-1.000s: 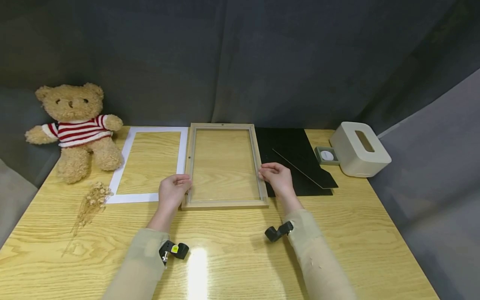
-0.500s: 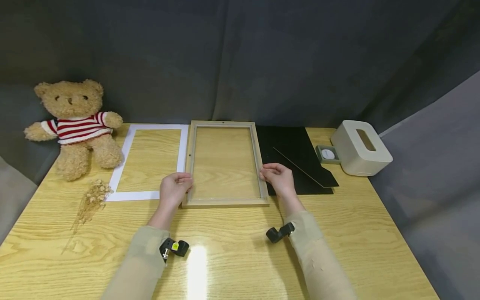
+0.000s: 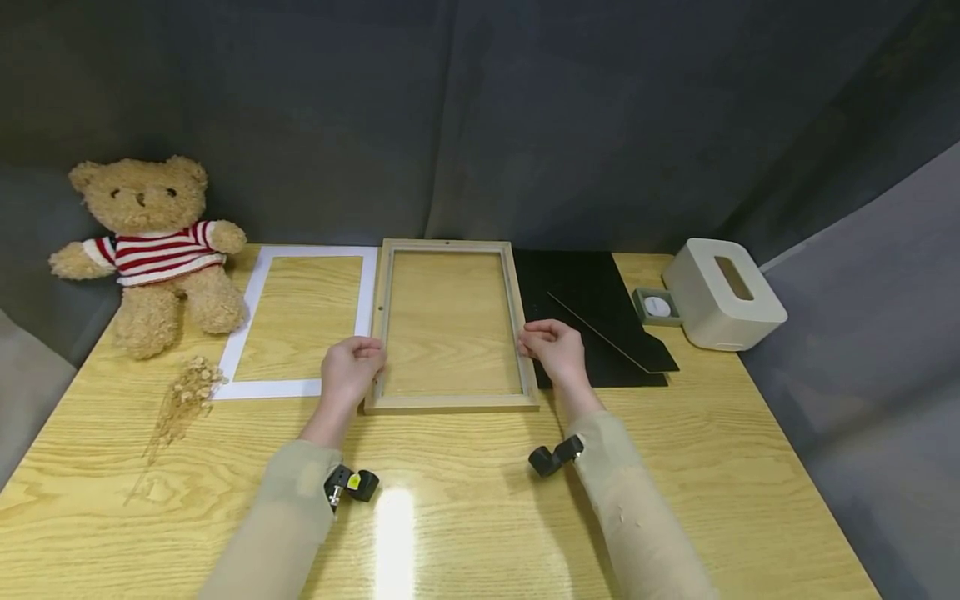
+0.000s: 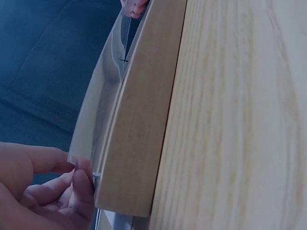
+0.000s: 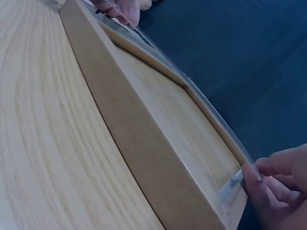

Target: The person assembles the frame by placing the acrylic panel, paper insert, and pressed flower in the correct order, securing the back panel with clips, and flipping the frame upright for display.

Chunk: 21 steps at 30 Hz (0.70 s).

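A light wooden picture frame (image 3: 453,403) lies flat at the middle back of the table. Over it is a clear, thin sheet (image 4: 88,115), its edge raised above the frame's side in the left wrist view. My left hand (image 3: 349,368) pinches the sheet's left edge between thumb and forefinger, close to the frame's left rail. At the opposite rail, my right hand (image 3: 558,350) pinches the sheet's right edge the same way. The right wrist view shows the frame's hollow inside (image 5: 168,110) below the sheet.
Left of the frame lies a white paper mat (image 3: 277,389), with dried flowers (image 3: 187,392) and a teddy bear (image 3: 153,250) beyond. Black boards (image 3: 577,275), one tilted, lie to the right. A small green box (image 3: 647,317) and a cream tissue box (image 3: 720,292) stand farther right.
The head view has shifted slightly, so the table things sit a little higher in it. Both hands keep their pinch at the frame's sides, almost in place.
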Each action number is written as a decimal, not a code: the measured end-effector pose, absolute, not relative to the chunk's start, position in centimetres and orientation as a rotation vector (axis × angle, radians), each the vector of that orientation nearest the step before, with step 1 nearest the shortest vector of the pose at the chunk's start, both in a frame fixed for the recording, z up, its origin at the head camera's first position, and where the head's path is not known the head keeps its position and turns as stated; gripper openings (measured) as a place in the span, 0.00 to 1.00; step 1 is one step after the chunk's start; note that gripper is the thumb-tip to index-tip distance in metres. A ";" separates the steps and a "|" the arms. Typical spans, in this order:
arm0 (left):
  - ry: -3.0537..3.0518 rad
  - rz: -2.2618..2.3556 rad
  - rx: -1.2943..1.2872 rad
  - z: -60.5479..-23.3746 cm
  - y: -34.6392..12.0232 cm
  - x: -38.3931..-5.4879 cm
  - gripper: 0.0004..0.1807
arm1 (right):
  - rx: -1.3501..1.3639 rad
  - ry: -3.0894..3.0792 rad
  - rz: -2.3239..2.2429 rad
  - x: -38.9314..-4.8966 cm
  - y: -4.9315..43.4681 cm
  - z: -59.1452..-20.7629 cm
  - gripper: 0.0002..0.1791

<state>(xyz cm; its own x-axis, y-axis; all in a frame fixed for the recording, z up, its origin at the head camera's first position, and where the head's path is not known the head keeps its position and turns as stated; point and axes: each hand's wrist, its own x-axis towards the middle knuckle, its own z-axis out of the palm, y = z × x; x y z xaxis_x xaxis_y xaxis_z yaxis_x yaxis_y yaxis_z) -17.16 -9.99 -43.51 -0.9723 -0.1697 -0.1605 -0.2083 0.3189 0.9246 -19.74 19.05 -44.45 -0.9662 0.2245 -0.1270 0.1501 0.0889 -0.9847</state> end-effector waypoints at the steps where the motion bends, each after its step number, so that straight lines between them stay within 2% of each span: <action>1: 2.555 1.753 -0.349 -43.5 -10.0 -17.2 0.11 | -0.393 -2.291 2.018 -19.7 19.0 -44.4 0.11; 21: 2.523 1.809 -0.313 -44.3 -10.6 -17.0 0.14 | -0.339 -2.530 1.502 -19.4 18.2 -44.4 0.09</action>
